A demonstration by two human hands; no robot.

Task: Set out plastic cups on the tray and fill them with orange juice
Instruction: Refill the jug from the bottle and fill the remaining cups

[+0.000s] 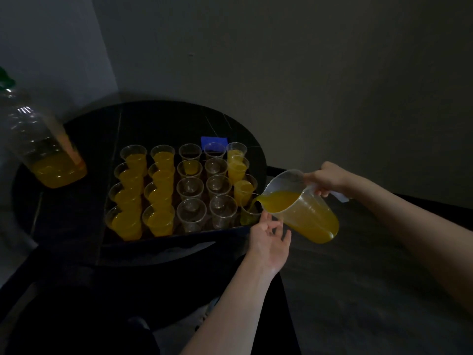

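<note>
- The jug is held by its handle in the right hand, fingers curled round it, and is tipped so that the spout hangs over the cup at the near right corner of the tray; orange juice is seen running into that cup, which is only beginning to fill.
- The left hand is kept released, fingers loosely spread, with fingertips at or just beside that cup's near side; whether they actually touch it cannot be told. It is judged to be placed there to steady the light cup against the stream.
- The tray is set on the dark round worktop, towards its near edge, so every cup can be reached without stretching.
- The cups are arranged in five columns of four. The two left columns and the rest of the right column are filled; in the two middle columns only one cup holds any juice, so the task is judged a little past halfway.
- A large juice bottle, partly full, is stood at the worktop's left edge, presumably for refilling the jug.
</note>
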